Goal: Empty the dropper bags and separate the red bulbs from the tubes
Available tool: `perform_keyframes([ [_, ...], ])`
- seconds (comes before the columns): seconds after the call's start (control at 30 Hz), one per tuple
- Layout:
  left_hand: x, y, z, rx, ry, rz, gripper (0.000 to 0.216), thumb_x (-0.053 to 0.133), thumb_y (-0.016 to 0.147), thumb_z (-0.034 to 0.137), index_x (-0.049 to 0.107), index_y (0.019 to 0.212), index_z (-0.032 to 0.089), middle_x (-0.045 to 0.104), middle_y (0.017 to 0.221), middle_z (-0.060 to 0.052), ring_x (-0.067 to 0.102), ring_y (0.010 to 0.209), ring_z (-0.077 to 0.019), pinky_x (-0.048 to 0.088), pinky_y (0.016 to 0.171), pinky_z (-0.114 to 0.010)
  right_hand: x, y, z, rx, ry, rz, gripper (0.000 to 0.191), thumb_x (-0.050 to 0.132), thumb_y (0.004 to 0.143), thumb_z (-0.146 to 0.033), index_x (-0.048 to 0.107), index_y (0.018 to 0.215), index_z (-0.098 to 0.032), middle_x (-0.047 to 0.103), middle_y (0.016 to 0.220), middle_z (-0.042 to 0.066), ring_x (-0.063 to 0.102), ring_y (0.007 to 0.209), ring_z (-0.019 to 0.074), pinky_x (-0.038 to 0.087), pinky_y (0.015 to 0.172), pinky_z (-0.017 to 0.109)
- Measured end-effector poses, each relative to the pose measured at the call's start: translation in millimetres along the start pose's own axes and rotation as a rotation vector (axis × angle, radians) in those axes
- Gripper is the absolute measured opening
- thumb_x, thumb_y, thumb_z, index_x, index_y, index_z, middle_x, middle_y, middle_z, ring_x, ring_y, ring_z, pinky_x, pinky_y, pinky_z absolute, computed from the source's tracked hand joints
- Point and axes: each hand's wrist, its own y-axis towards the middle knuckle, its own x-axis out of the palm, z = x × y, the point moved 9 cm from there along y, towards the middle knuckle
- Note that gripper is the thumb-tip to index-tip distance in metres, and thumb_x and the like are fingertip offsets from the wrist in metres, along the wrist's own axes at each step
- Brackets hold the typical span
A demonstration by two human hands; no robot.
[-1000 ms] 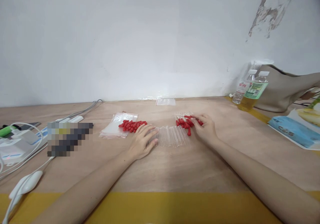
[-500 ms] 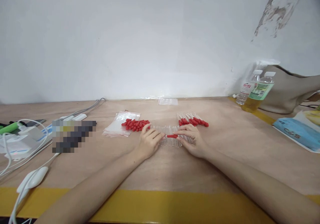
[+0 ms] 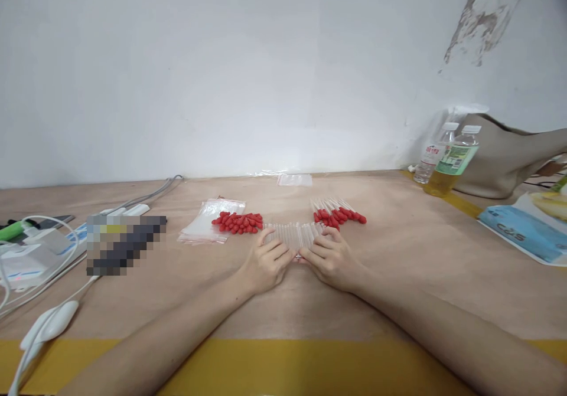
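A row of clear thin tubes [image 3: 292,236] lies side by side on the table between my hands. My left hand [image 3: 268,263] is curled around the left side of the row, fingertips at its near edge. Against the right side my right hand [image 3: 328,257] is closed the same way, and the fingertips of both hands almost meet at the front. Whether a small piece sits between those fingertips is hidden. Loose red bulbs [image 3: 239,223] form a pile beyond my left hand. Behind my right hand lie pale thin stems [image 3: 333,204] with red bulbs [image 3: 343,215] on their near ends.
Clear plastic bags [image 3: 201,228] lie left of the red pile, and another flat bag [image 3: 295,180] near the wall. A power strip [image 3: 42,251] with cables is at the left. Two bottles [image 3: 447,172], a grey bag [image 3: 496,160] and a blue packet [image 3: 522,234] stand or lie at right.
The red bulb held between my fingertips above the tubes no longer shows. Both hands have come down and closer to me, now closed around the sides and near edge of the row.
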Motion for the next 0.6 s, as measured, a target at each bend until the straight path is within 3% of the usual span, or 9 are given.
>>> perform_keyframes([
  [0.27,-7,-4,4,0.003,-0.053,0.012,0.018,0.04,0.085,0.017,0.058,0.079,0.018,0.052,0.058,0.002,0.048,0.059,-0.0106,0.033,0.093,-0.04,-13,-3,-18,-0.222,-0.109,0.043,0.024,0.038,0.087,-0.013,0.06,0.096,-0.019,0.06,0.066,0.002,0.052,0.079,0.0147,0.037,0.074,0.033],
  [0.6,-6,-12,-1,-0.032,-0.117,-0.001,0.02,0.039,0.086,0.019,0.058,0.08,0.017,0.052,0.058,0.0,0.047,0.059,-0.0124,0.038,0.073,-0.034,-8,-14,-3,-0.123,0.033,-0.044,0.029,0.041,0.088,-0.017,0.055,0.109,-0.029,0.067,0.081,-0.001,0.056,0.089,0.0129,0.035,0.079,0.032],
])
